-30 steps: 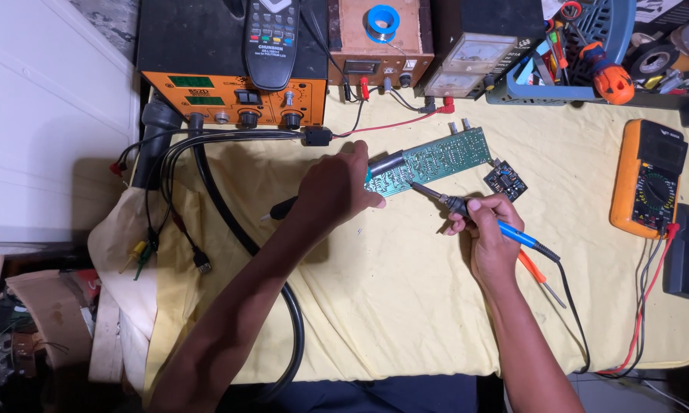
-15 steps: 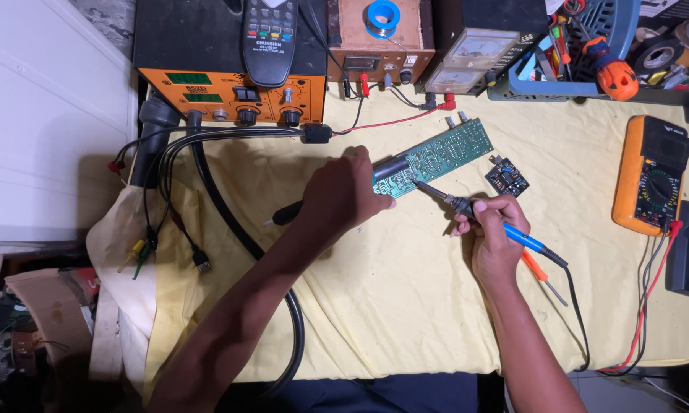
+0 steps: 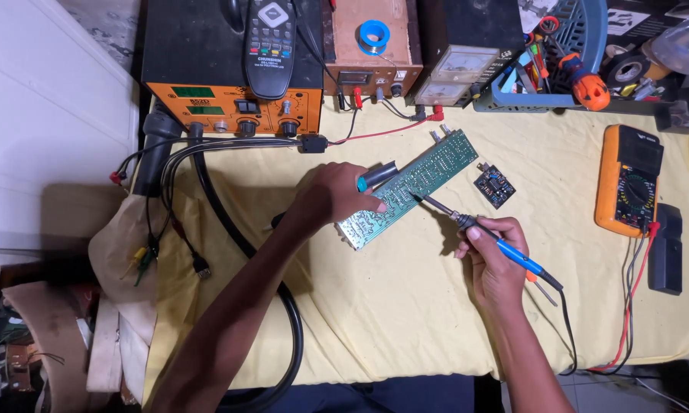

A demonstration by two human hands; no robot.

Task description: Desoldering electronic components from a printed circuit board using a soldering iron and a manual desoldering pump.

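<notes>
The left hand is curled around a dark tool with a blue tip and rests its fingertips on the near end of a long green circuit board, which lies slantwise on the yellow cloth in front of the orange rework station. The right hand pinches a blue-handled soldering iron like a pen, fingers pressed together on the grip, with the iron's tip touching the board near its middle. A small dark module board sits just beside the long board's far end, and an orange multimeter lies well apart to the right.
</notes>
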